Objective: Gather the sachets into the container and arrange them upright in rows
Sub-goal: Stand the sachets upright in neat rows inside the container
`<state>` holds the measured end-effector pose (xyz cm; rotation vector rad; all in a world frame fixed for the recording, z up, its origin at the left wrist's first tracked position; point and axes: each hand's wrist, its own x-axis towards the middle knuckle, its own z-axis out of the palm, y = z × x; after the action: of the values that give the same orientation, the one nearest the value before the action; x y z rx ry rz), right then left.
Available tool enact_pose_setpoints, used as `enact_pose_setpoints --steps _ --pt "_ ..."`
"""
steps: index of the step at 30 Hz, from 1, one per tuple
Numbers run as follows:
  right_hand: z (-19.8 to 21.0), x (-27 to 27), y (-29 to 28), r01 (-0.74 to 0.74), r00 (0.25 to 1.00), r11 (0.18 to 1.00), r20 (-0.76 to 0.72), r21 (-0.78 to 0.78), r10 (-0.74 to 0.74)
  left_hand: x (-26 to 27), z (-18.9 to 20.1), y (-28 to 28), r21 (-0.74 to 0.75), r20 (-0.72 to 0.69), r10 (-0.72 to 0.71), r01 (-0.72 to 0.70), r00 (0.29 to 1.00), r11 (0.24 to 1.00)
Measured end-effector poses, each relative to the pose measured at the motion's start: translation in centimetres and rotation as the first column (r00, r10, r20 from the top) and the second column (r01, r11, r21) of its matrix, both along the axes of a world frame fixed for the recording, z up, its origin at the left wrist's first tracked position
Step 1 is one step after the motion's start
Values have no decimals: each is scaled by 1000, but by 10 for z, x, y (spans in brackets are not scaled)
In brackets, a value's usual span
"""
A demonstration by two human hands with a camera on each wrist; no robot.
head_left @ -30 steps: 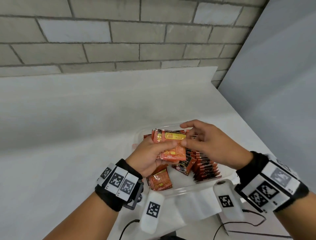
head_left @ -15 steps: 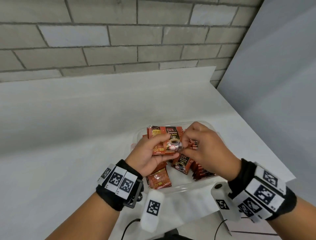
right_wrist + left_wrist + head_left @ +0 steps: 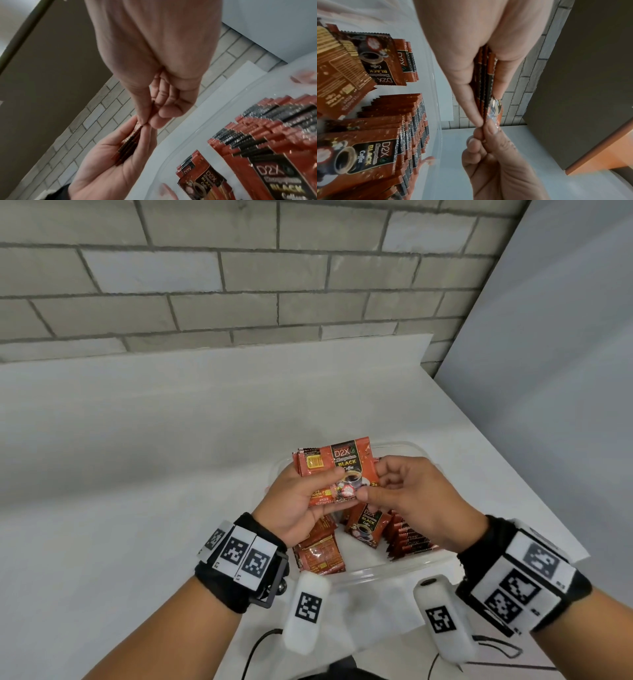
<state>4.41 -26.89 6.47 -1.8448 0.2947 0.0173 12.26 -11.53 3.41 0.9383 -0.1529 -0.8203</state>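
Note:
My left hand grips a small stack of red coffee sachets above a clear plastic container. My right hand pinches the lower right corner of the front sachet of that stack between thumb and forefinger. The left wrist view shows the stack edge-on between my left fingers, with the right-hand pinch just below it. Inside the container a row of upright sachets fills the right side. One sachet leans against that row, and a few sachets lie flat at the left.
The container sits near the front right of a white table. A brick wall runs behind the table and a grey panel stands at the right. Cables hang under my wrists.
The stack has been turned from lying sideways to upright, and a sachet with its printed front showing now lies on top. My right hand went from spread fingers to pinching that sachet's corner.

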Motion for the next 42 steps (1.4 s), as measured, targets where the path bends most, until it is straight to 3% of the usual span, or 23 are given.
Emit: enact_pose_setpoints --steps 7,12,14,17,19,23,30,36,39,42 --pt "-3 5 -3 54 998 977 -53 209 -44 6 1 5 93 133 -70 57 989 994" --pt "0 8 -7 20 983 953 -178 302 36 14 1 5 194 221 -81 38 972 980" --pt "5 9 -9 -20 976 980 -209 197 62 15 1 5 230 244 -87 29 966 973" --pt "21 18 -12 -25 993 988 -115 -154 8 17 0 4 286 261 -118 40 958 957" --pt "32 25 -14 -6 999 971 -41 -239 -3 16 -3 3 313 275 -128 38 953 949" --pt "43 35 -23 -130 991 896 -93 -425 100 17 -4 6 326 287 -119 20 951 945" --pt "27 35 -26 -225 966 898 -207 -379 155 22 -13 9 329 279 -48 -48 959 943" --pt "21 39 -35 -151 979 885 -192 -440 72 25 -17 12 310 192 46 -105 980 945" --pt "5 38 -35 -259 948 818 -298 -514 113 30 -17 10 301 81 100 -119 992 946" --pt "-17 34 -25 -449 879 671 -428 -590 211 31 -16 8 308 53 92 -104 994 946"
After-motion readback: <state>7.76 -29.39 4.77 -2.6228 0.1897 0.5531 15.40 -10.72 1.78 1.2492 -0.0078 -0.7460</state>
